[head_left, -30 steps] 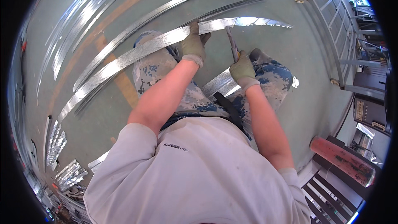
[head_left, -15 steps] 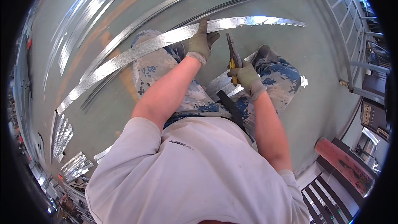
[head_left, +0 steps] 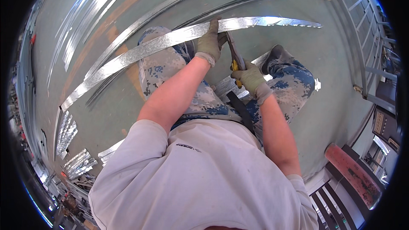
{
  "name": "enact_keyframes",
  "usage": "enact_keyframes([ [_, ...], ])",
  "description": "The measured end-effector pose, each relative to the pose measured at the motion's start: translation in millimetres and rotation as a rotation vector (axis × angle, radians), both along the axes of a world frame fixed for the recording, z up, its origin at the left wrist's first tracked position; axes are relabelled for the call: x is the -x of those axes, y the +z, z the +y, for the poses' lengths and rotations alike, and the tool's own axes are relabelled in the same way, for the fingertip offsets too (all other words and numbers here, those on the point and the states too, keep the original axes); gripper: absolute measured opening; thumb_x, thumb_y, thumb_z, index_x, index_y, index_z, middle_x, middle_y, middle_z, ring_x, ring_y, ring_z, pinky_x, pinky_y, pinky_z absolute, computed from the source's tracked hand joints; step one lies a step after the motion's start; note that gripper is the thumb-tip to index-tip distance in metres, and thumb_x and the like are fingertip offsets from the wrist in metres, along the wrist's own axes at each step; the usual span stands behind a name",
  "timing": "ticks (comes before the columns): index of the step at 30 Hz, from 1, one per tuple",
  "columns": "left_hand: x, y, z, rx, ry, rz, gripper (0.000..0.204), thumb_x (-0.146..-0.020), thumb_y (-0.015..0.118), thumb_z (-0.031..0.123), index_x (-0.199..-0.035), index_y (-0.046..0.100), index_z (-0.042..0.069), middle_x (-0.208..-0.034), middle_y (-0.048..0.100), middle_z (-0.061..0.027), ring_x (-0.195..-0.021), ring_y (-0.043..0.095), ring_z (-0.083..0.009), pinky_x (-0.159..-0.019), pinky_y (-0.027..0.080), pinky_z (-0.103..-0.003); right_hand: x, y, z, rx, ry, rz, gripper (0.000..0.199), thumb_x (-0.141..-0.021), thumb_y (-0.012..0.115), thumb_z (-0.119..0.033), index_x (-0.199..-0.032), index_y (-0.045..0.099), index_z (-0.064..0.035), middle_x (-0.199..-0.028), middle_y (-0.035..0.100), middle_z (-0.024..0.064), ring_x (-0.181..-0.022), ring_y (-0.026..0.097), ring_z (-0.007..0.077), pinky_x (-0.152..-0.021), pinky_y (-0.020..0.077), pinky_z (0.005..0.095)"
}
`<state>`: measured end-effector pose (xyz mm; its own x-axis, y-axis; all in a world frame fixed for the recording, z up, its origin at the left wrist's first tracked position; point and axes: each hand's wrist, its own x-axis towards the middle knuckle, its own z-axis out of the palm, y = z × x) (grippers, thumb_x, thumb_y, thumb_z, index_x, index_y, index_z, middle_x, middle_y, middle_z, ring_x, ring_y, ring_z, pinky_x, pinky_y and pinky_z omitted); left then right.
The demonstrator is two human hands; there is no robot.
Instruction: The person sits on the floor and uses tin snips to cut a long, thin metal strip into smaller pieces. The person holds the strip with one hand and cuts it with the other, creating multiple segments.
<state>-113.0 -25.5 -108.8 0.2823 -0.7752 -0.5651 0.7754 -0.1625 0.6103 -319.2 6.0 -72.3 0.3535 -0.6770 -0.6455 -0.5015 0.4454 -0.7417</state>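
My gloved left hand (head_left: 210,42) grips a long shiny sheet-metal strip (head_left: 149,47) that lies across my camouflage-trousered knees. The strip runs from the lower left up to a jagged, notched end (head_left: 294,22) at the right. My gloved right hand (head_left: 250,78) holds tin snips with yellow handles (head_left: 235,57). Their blades point up at the strip's near edge, just right of my left hand.
More metal strips (head_left: 179,0) lie on the green floor beyond the held one. Bundles of cut metal pieces (head_left: 68,132) sit at the left. A metal rack (head_left: 362,30) stands at the right. A red stool (head_left: 353,174) is at the lower right.
The strip has slid across my knees and my left hand has shifted along it. My right hand has lowered, with the snips now pointing up at the strip's edge.
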Motion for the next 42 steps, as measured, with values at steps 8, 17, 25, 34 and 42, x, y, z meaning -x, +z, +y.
enact_keyframes([
  [8,0.3,-26.4,2.6,0.149,-0.088,-0.268,0.038,-0.118,0.063,0.033,-0.149,0.068,0.012,-0.131,0.071,-0.0104,-0.110,0.075,-0.0270,-0.095,0.066,-0.042,-8.3,7.0,1.8,-0.021,-0.030,-0.028,0.040,-0.091,0.077,-0.009,-0.129,0.071,-0.0027,-0.091,0.070,0.0068,-0.068,0.062,0.0172,-0.061,0.0515,0.0360],
  [17,-11.4,-80.0,-1.8,0.120,-0.191,-0.438,0.077,-0.106,0.064,-0.008,-0.172,0.043,0.025,-0.116,0.084,-0.0119,-0.104,0.080,-0.0207,-0.092,0.060,-0.036,-9.6,-11.0,3.3,-0.035,-0.054,-0.075,0.038,-0.093,0.077,-0.011,-0.129,0.072,-0.0033,-0.092,0.073,0.0069,-0.069,0.064,0.0160,-0.061,0.0526,0.0341],
  [25,2.0,-26.1,-3.5,0.079,0.019,-0.052,0.032,-0.115,0.069,0.027,-0.140,0.072,0.008,-0.124,0.076,-0.0108,-0.103,0.078,-0.0268,-0.089,0.069,-0.040,-5.8,-11.2,1.2,-0.081,-0.090,-0.110,0.045,-0.096,0.078,-0.012,-0.139,0.069,-0.0050,-0.088,0.071,0.0062,-0.068,0.063,0.0153,-0.059,0.0515,0.0332],
  [34,1.9,-27.8,-1.8,0.130,0.046,0.006,0.033,-0.115,0.070,0.027,-0.141,0.072,0.007,-0.125,0.077,-0.0113,-0.106,0.078,-0.0278,-0.092,0.069,-0.041,-12.4,12.0,2.6,-0.342,-0.185,-0.331,0.057,-0.093,0.080,-0.006,-0.147,0.064,-0.0061,-0.092,0.068,0.0071,-0.063,0.063,0.0163,-0.054,0.0501,0.0336],
  [42,15.1,-12.6,6.3,-0.030,-0.091,0.057,0.047,-0.107,0.081,0.034,-0.139,0.069,0.001,-0.120,0.077,-0.0130,-0.106,0.078,-0.0274,-0.087,0.064,-0.041,-22.9,-0.9,4.3,-0.191,-0.174,-0.122,0.052,-0.092,0.071,-0.004,-0.143,0.064,-0.0077,-0.083,0.066,0.0077,-0.057,0.060,0.0163,-0.048,0.0463,0.0348],
])
